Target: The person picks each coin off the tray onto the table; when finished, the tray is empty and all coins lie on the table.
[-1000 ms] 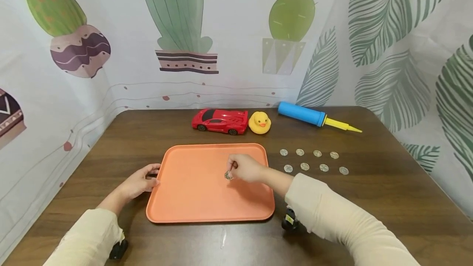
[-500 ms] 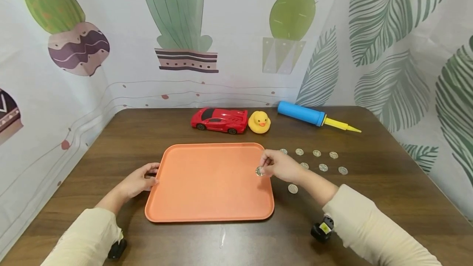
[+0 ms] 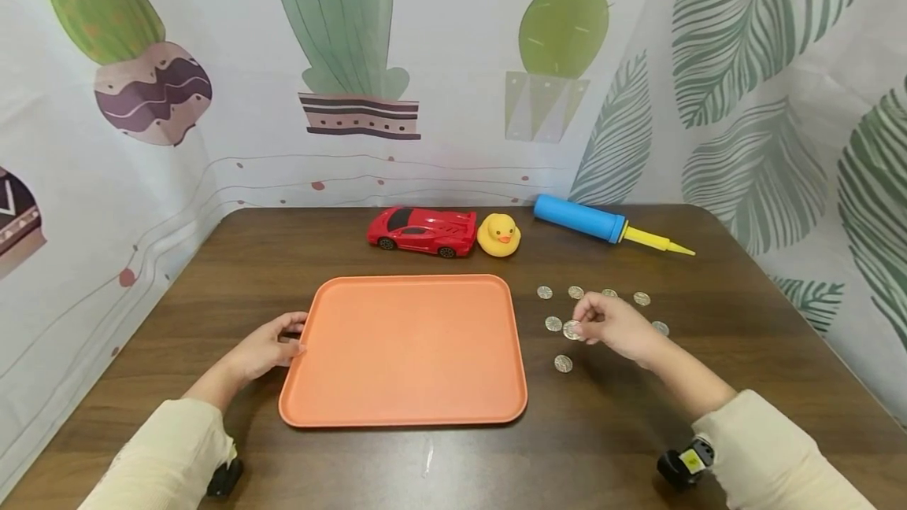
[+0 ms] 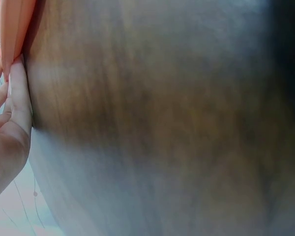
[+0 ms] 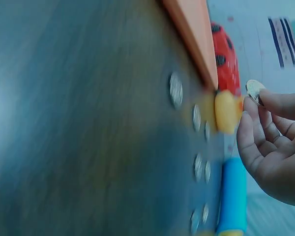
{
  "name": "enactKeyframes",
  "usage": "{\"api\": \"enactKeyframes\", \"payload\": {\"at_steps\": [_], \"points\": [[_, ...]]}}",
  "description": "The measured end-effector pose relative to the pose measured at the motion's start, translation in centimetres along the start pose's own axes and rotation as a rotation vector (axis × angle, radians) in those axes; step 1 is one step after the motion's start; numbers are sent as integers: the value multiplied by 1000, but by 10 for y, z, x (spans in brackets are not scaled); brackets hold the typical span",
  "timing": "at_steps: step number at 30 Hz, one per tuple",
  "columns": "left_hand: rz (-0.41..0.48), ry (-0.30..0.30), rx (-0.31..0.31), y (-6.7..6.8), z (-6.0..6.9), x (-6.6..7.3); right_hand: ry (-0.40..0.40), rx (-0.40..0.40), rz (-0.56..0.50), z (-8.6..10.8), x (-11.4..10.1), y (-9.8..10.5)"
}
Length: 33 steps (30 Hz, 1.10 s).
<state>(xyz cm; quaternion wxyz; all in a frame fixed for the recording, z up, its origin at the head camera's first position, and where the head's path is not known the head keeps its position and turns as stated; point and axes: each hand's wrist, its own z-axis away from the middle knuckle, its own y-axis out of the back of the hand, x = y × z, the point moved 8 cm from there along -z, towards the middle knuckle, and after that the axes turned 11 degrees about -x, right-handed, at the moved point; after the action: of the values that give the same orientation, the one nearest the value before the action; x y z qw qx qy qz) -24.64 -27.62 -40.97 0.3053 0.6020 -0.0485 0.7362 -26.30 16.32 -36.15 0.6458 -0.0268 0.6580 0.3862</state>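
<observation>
My right hand (image 3: 615, 327) pinches a silvery coin (image 3: 571, 330) between thumb and fingers, to the right of the tray and over the loose coins. In the right wrist view the held coin (image 5: 254, 90) stands out at the thumb's tip. Several more coins lie on the table, among them one coin (image 3: 544, 292) at the back left and another coin (image 3: 563, 364) nearest the front. The hand partly covers some of them. At the left rim of an orange tray (image 3: 404, 421), my left hand (image 3: 264, 349) holds the edge with thumb and fingers. Nothing lies in the tray.
Along the back of the brown wooden table (image 3: 340, 467) stand a red toy car (image 3: 425, 233) and a yellow rubber duck (image 3: 499, 236). Right of them lies a blue and yellow hand pump (image 3: 581, 219). A patterned cloth (image 3: 460, 46) hangs behind the table.
My right hand has moved right, from above the tray to above the coins, with the coin still pinched. The left hand and the tray have stayed in place.
</observation>
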Motion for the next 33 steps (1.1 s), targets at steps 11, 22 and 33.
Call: {"api": "enactKeyframes", "payload": {"at_steps": [11,22,33], "points": [[-12,12,3,0,1,1,-94,5,-3,20,39,8],[-5,-2,2,0,-2,0,-108,13,148,17,47,6],[-17,2,3,-1,-3,1,-144,84,408,17,42,7]]}}
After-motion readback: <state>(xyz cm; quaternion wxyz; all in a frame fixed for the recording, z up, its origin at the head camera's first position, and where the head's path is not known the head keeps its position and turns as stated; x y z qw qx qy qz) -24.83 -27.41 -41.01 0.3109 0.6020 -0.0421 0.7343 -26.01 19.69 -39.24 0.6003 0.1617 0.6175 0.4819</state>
